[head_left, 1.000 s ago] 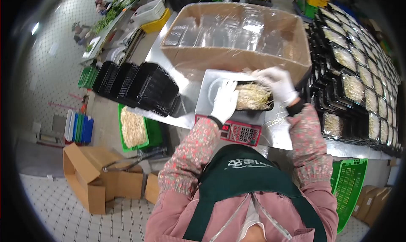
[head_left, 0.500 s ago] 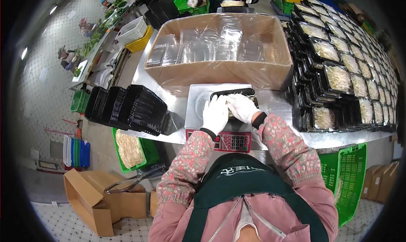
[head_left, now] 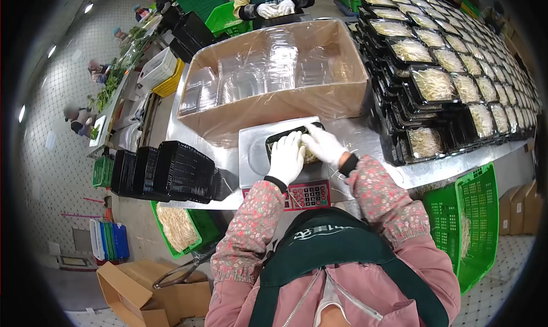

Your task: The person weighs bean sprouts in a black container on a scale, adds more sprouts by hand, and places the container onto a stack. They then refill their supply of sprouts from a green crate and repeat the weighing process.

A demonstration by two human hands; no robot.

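A black plastic tray [head_left: 273, 140] holding pale bean sprouts [head_left: 310, 157] rests on the platform of a scale [head_left: 251, 141]. My left hand [head_left: 286, 160], in a white glove, lies over the tray's near left part with its fingers stretched across the sprouts. From the right, my gloved right hand [head_left: 323, 145] reaches over the tray, fingers extended toward its far edge. Both hands hide much of the sprouts, and the fingertips are partly covered. In front of the platform sits the scale's red keypad [head_left: 308, 195].
Behind the scale stands a cardboard box [head_left: 274, 107] of clear plastic lids. Stacked black trays [head_left: 185, 173] are at left, filled trays [head_left: 432, 84] at right. Green crates [head_left: 476, 230] flank the table below. A co-worker's gloved hands [head_left: 277, 9] are across the table.
My view has shifted and tilted slightly. My right hand's fingers have straightened toward the tray's far edge; my left stays over the sprouts. The co-worker's hands, apart before, are now together.
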